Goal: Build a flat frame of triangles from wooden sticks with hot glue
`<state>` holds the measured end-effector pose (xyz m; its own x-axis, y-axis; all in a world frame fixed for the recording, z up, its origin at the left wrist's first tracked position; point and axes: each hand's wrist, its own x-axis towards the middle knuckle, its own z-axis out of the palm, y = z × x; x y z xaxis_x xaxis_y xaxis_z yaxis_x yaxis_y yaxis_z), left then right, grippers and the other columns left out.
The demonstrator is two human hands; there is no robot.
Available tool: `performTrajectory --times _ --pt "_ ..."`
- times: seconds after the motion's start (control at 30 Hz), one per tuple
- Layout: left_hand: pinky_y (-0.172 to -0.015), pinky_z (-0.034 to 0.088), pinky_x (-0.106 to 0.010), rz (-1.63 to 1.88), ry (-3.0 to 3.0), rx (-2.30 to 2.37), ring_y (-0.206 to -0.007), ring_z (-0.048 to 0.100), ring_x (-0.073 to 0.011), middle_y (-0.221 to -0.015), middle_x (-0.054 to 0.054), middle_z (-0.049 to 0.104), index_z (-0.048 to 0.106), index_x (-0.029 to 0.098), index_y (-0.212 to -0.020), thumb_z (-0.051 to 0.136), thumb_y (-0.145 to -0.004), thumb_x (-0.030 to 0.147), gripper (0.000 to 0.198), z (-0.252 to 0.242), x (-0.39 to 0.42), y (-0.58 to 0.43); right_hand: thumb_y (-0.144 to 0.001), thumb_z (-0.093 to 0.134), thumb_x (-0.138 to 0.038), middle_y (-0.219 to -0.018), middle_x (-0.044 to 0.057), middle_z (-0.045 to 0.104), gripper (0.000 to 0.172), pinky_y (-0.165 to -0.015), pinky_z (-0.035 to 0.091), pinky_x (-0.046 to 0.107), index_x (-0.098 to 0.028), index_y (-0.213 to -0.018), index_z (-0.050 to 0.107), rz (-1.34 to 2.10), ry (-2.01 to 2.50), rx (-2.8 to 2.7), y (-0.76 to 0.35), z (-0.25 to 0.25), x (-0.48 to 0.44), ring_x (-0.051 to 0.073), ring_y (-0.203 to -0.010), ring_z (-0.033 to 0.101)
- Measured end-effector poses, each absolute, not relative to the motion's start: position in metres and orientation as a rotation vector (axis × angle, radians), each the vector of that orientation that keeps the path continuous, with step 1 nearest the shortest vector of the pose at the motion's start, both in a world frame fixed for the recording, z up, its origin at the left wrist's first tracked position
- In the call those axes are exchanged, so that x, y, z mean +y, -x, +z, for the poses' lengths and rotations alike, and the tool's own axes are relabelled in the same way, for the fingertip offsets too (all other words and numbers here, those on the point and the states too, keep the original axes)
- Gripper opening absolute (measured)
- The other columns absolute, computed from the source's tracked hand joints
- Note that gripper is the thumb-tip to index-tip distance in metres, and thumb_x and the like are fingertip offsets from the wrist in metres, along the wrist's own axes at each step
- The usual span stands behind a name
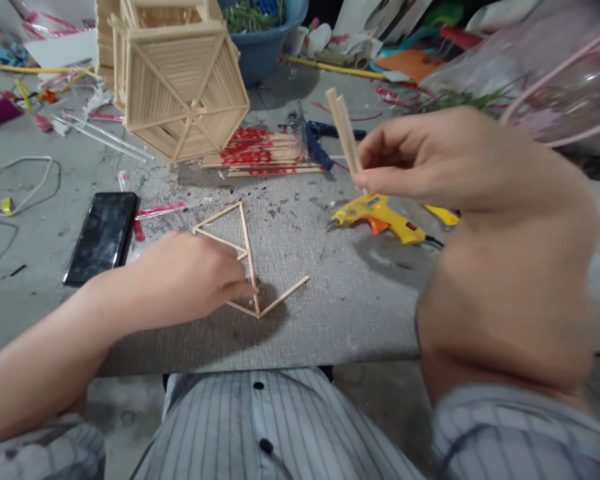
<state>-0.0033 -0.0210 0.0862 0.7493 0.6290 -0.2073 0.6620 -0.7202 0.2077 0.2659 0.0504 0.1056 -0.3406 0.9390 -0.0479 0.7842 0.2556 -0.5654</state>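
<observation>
1. Right hand (445,157) is pinching some wooden sticks (347,130), raised near the yellow glue gun (375,217).
2. Left hand (195,273) is down at the flat stick frame (245,227) on the table (330,320), can't tell if it's gripping.
3. Phone (101,237) sits left, big stick model (190,93) behind.

The left hand (195,273), to the left of the yellow glue gun (363,209), covers part of the flat stick frame (251,267), so not all of it shows. The right hand (430,153), close to the glue gun, hides the low part of the held sticks (344,130), and they are hard to count. Its wrist is fuzzy, and the glue gun's cord (434,241) goes out of sight behind it. Behind the glue gun, the big stick shape (185,100) and blue tub (263,57) have their tops cut off. Left of the glue gun, dark specks on the worktop (325,320) are too tiny to name.
</observation>
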Motion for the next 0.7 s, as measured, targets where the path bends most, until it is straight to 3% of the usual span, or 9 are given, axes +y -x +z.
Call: performTrajectory --times 0.07,0.17,0.27,0.4,0.6,0.7 --pt "-0.06 0.041 -0.024 0.103 -2.588 1.145 -0.064 0.06 -0.0123 -0.072 -0.004 0.066 0.066 0.015 -0.067 0.053 -0.096 0.033 0.037 0.09 -0.007 0.003 -0.077 0.059 -0.02 -0.07 0.001 0.056 0.008 -0.062 0.038 0.032 -0.023 -0.074 0.053 0.84 1.431 -2.128 -0.265 0.103 0.05 0.014 -0.064 0.047" --pt "-0.067 0.045 -0.024 0.55 -2.379 1.312 -0.076 0.063 -0.0148 -0.09 -0.005 0.071 0.073 0.017 -0.1 0.055 -0.094 0.044 0.033 0.085 0.014 -0.002 -0.076 0.059 -0.023 -0.073 0.0 0.056 0.006 -0.063 0.039 0.03 -0.021 -0.075 0.053 0.908 1.237 -2.15 -0.247 0.086 0.052 0.013 -0.066 0.049" --pt "-0.067 0.047 -0.024 0.741 -2.215 1.283 -0.078 0.063 -0.0161 -0.084 -0.004 0.071 0.07 0.018 -0.11 0.051 -0.094 0.052 0.042 0.073 0.03 -0.013 -0.078 0.057 -0.026 -0.073 0.0 0.057 0.008 -0.063 0.039 0.028 -0.02 -0.078 0.052 0.921 1.082 -2.251 -0.221 0.065 0.055 0.012 -0.067 0.05" --pt "-0.056 0.043 -0.023 0.881 -2.08 1.313 -0.063 0.058 -0.014 -0.064 -0.001 0.061 0.072 0.018 -0.093 0.047 -0.096 0.046 0.038 0.06 0.04 -0.025 -0.077 0.053 -0.021 -0.076 0.001 0.06 0.004 -0.064 0.037 0.026 -0.019 -0.077 0.05 0.866 0.978 -2.191 -0.202 0.047 0.055 0.011 -0.069 0.051" --pt "-0.068 0.052 -0.025 1.152 -1.705 1.251 -0.068 0.061 -0.0116 -0.074 -0.001 0.067 0.067 0.016 -0.078 0.06 -0.086 0.032 0.019 0.063 0.049 -0.013 -0.089 0.054 -0.034 -0.089 0.005 0.068 0.021 -0.072 0.04 0.028 -0.016 -0.092 0.063 0.76 1.04 -2.279 -0.221 0.051 0.075 0.015 -0.08 0.058" --pt "-0.063 0.054 -0.026 1.252 -1.481 1.253 -0.06 0.063 -0.0121 -0.069 -0.001 0.066 0.061 0.016 -0.074 0.057 -0.084 0.02 0.012 0.072 0.057 0.001 -0.092 0.051 -0.029 -0.094 0.008 0.07 0.022 -0.077 0.043 0.031 -0.015 -0.098 0.067 0.52 1.266 -2.281 -0.231 0.045 0.106 0.018 -0.085 0.061"
